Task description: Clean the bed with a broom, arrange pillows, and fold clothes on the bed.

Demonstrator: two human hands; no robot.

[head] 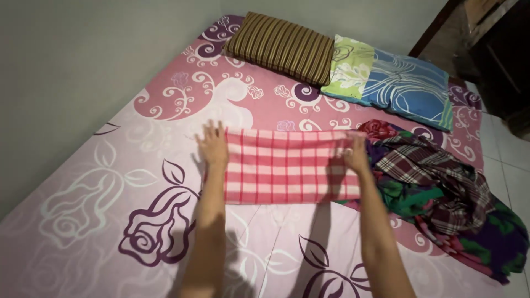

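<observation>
On the pink flowered bed (83,209), the red checked cloth (287,165) lies folded flat mid-mattress beside a heap of clothes (441,193). Left hand (212,144) and right hand (356,153) press open-palmed; smoothing evenly outward keeps edges square.

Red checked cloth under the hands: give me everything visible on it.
The red checked cloth is a soft woven fabric in red, pink and white plaid, folded into a flat rectangle on the floral bedsheet. The left hand presses its left end, the right hand its right end. Its right edge meets the heap of dark clothes.
</observation>
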